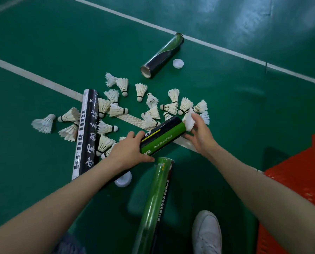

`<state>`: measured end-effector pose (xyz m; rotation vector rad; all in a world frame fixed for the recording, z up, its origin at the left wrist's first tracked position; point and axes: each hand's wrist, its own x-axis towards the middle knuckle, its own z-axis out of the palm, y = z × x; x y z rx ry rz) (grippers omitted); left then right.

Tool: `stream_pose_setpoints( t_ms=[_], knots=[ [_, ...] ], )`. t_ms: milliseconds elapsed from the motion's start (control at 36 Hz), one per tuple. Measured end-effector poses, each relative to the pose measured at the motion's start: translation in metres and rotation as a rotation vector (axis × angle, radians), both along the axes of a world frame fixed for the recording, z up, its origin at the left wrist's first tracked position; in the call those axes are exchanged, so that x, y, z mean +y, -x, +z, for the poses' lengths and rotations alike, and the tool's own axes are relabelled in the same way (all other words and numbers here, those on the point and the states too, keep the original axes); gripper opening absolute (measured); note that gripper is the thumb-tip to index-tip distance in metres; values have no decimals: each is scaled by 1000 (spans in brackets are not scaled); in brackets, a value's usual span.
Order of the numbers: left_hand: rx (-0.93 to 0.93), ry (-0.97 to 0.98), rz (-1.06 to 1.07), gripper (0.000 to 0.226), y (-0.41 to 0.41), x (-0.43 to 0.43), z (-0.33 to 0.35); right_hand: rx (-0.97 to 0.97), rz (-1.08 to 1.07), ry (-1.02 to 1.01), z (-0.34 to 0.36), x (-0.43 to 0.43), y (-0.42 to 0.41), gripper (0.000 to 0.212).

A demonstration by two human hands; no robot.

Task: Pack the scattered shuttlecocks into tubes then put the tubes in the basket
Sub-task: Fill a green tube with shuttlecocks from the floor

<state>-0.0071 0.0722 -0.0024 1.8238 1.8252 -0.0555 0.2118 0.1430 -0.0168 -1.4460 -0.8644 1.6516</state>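
Note:
My left hand (pixel 130 152) grips the near end of a green and black tube (pixel 163 135), held just above the court floor. At the tube's far mouth, my right hand (pixel 198 132) pinches a white shuttlecock (pixel 189 121) by its feathers. Several white shuttlecocks (pixel 149 99) lie scattered on the floor beyond the tube and to its left. An orange basket (pixel 297 182) stands at the right edge, partly cut off.
A long black tube with white lettering (pixel 87 132) lies at left among the shuttlecocks. A dark tube (pixel 162 55) lies farther back beside a white cap (pixel 178 63). Another green tube (pixel 155 202) lies near my white shoe (pixel 207 233); a second cap (pixel 123 180) sits under my left forearm.

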Motion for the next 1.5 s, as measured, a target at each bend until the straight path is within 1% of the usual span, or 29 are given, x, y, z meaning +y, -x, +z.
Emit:
stream_pose_setpoints(
  t_ms=[56,139,222,306,389,444,556,611,694,778,944,1139,1278,1417,1500],
  knots=[
    [-14,-23,10,95,-1,0,3,-9,50,-49,15,3,9,39],
    [-36,-58,22,93,-1,0,7,-102,176,-153,33,4,21,31],
    [-39,-103,39,91,-1,-1,11,-146,206,-198,39,6,24,37],
    [-66,-138,57,90,0,-1,15,-186,215,-238,41,8,23,35],
    [-92,-174,63,88,0,-3,19,-146,237,-247,47,6,25,37],
    [-103,-188,77,87,0,-4,22,-160,261,-275,51,5,27,37],
    [-131,-229,106,85,4,-4,26,-249,323,-380,56,3,32,50],
    [-142,-263,120,84,7,-4,26,-264,330,-411,57,1,35,54],
    [-133,-307,131,82,9,-6,28,-289,314,-449,57,0,40,57],
    [-98,-339,131,83,9,-6,29,-269,271,-460,56,0,41,61],
    [-107,-374,149,81,9,-3,28,-332,198,-487,60,0,46,39],
    [-72,-386,131,83,6,-3,24,-432,149,-499,62,-6,45,33],
    [-63,-392,118,85,9,-1,25,-420,65,-508,57,-8,51,27],
    [-37,-361,99,87,10,-4,27,-475,38,-518,51,-11,50,28],
    [-56,-340,110,86,8,-5,27,-484,32,-510,49,-10,54,29]
  ],
)
